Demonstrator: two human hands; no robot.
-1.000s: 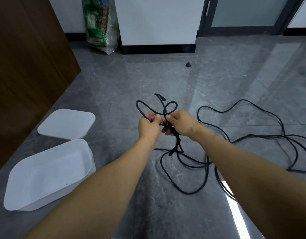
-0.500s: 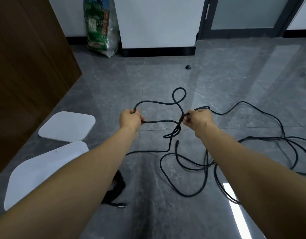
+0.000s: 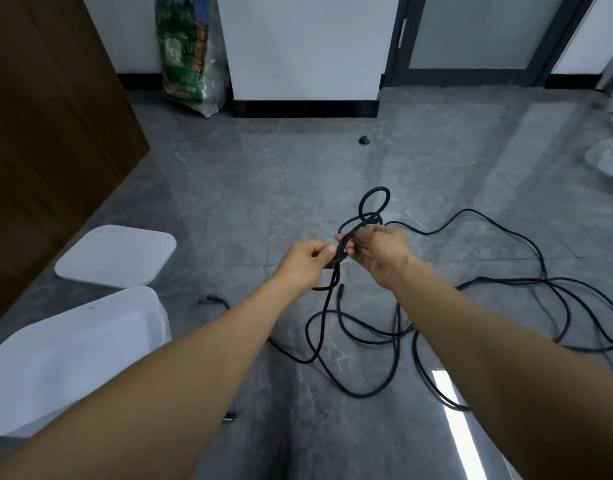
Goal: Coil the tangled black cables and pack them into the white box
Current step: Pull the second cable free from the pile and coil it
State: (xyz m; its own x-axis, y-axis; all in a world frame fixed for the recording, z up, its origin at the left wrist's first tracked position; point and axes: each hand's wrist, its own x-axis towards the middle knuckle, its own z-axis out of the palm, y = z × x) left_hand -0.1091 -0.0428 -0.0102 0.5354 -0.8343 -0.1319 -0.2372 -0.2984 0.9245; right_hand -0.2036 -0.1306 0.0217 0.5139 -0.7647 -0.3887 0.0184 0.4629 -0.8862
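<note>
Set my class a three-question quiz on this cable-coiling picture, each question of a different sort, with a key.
1. True or false: the white box already holds cable.
2. Which hand grips the black cable? A left hand only; B right hand only; C both.
3. Fill in: the white lid lies flat on the ____, beyond the box.

Key: 1 false; 2 C; 3 floor.

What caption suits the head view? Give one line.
Both hands, left and right, gather black cable into loops beside an open white box.
</note>
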